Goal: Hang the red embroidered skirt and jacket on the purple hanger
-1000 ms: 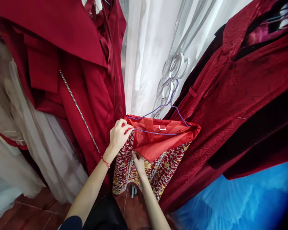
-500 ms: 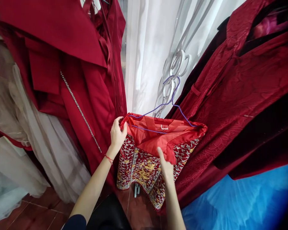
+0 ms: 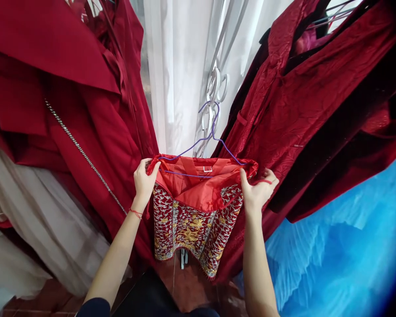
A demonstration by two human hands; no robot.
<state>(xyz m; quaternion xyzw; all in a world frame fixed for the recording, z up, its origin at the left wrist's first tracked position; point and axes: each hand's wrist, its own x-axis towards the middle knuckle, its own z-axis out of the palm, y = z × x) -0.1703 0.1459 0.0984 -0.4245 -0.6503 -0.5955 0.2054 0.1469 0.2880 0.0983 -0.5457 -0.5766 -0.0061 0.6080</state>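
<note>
An embroidered red garment (image 3: 191,224) with gold and silver patterns hangs before me on a purple wire hanger (image 3: 198,141). Its red satin lining (image 3: 198,193) shows at the open top, with a small white-edged label inside. My left hand (image 3: 145,180) is closed on the top left corner, near that end of the hanger. At the top right corner, my right hand (image 3: 259,187) grips the edge with the thumb in front; a thin red cord lies across its fingers. Parts of the right fingers are hidden.
Dark red dresses (image 3: 95,132) hang on the left, one with a beaded trim. Red patterned and velvet gowns (image 3: 303,114) hang on the right, above a blue dress (image 3: 343,242). White curtains (image 3: 178,79) and white scrolled metalwork (image 3: 214,86) stand behind.
My right hand has moved from the front fold of the lining up to the top right corner. The folded front has risen. My left hand keeps its hold; the view has shifted right.
</note>
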